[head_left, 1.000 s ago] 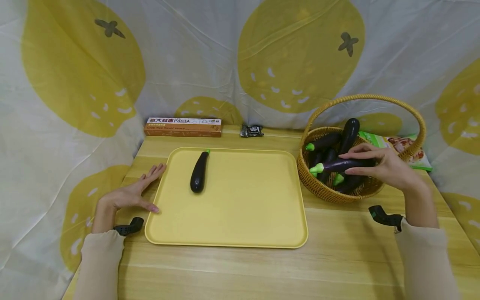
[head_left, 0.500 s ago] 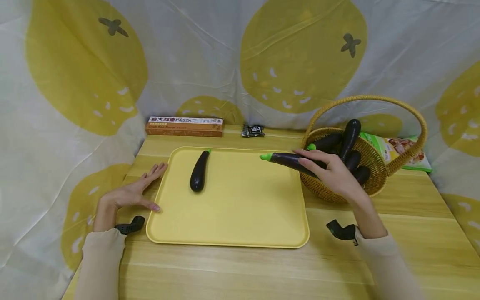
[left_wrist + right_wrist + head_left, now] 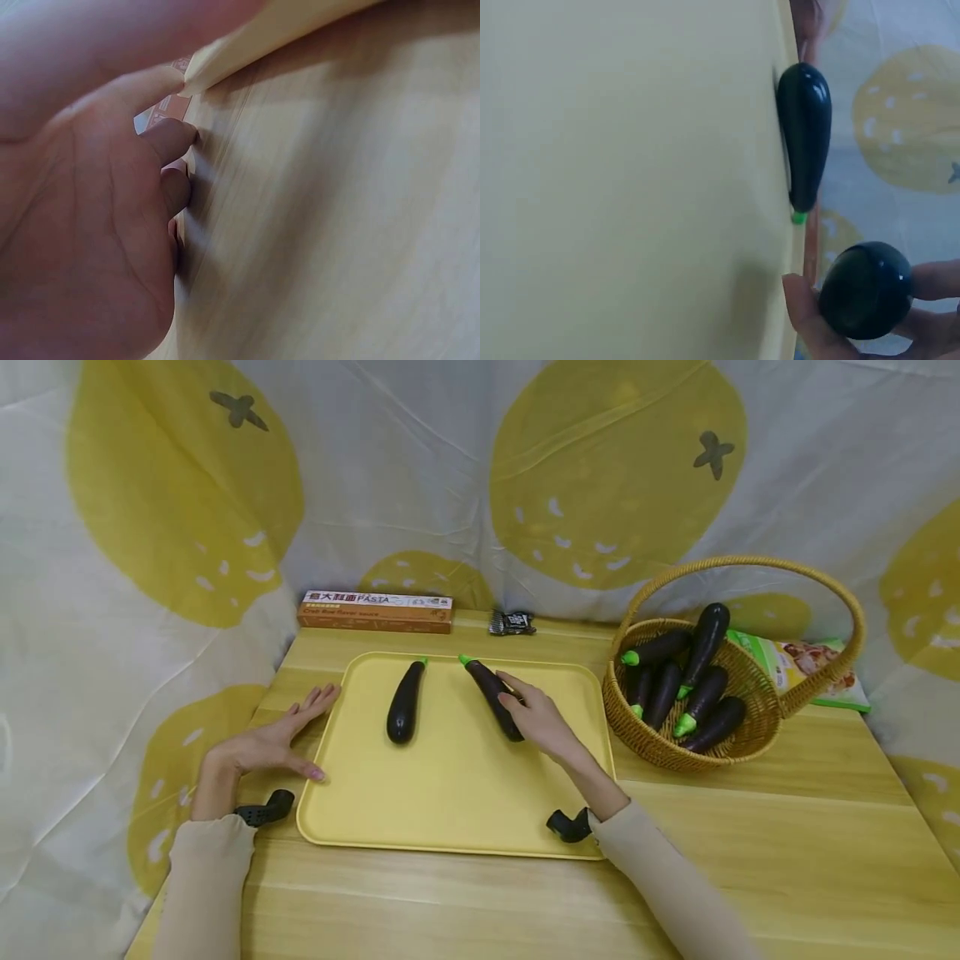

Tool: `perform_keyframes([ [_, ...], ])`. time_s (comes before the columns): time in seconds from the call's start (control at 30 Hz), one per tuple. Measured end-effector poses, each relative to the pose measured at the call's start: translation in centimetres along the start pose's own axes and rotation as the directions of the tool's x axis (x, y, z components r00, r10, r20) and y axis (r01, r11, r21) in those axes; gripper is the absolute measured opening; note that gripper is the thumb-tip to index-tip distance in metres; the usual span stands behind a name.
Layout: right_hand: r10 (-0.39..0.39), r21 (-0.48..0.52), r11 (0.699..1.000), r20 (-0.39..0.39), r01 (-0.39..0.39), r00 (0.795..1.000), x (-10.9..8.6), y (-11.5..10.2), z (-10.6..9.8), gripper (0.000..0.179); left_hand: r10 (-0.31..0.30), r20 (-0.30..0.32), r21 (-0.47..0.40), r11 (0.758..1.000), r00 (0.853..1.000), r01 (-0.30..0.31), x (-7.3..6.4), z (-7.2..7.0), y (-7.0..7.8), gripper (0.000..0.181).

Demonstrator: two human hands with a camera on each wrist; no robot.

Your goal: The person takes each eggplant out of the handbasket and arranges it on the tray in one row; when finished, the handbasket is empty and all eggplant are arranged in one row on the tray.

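Note:
My right hand [image 3: 538,718] grips a dark eggplant [image 3: 491,693] with a green stem over the right half of the yellow tray [image 3: 420,793]. In the right wrist view the held eggplant [image 3: 866,291] shows its round end, with the thumb on one side and fingers on the other. A second eggplant [image 3: 405,703] lies on the tray further left, stem toward the back. At the tray's left edge my left hand [image 3: 266,747] rests with fingers spread, thumb and index touching the rim [image 3: 196,79]. Its other fingertips meet the wooden table.
A wicker basket [image 3: 667,756] with a tall handle stands right of the tray, holding several eggplants [image 3: 707,639]. Behind it lies a green food packet [image 3: 806,664]. A pasta box [image 3: 375,612] and a small black packet [image 3: 513,623] sit along the table's back edge.
My right hand has carried an eggplant from the basket leftward to over the tray, its stem now pointing toward the back. The left hand stays at the tray's left edge.

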State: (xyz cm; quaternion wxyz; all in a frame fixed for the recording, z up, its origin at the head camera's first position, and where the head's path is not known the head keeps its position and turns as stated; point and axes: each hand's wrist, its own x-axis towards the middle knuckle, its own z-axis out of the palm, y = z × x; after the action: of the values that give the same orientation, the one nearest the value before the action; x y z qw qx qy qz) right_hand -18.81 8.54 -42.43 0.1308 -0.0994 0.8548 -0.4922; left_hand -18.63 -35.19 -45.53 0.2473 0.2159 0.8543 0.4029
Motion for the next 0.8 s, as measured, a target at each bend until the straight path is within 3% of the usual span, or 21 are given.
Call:
perform_keyframes([
  [0.47,-0.040,0.033,0.999,-0.057,0.042,0.998,3.7,-2.6,7.7,0.053,-0.003,0.000,-0.008,1.000,1.000,0.003,0.1,0.1,0.2,0.127],
  [0.67,0.005,0.048,0.999,0.000,-0.005,1.000,3.8,-3.7,9.3,0.063,0.018,-0.001,-0.023,1.000,1.000,-0.018,0.2,0.2,0.1,0.127],
  [0.8,-0.021,0.048,0.999,0.038,0.019,0.999,3.9,-3.6,10.0,0.062,0.022,-0.003,-0.035,0.999,1.000,-0.022,0.3,0.2,0.1,0.128],
])
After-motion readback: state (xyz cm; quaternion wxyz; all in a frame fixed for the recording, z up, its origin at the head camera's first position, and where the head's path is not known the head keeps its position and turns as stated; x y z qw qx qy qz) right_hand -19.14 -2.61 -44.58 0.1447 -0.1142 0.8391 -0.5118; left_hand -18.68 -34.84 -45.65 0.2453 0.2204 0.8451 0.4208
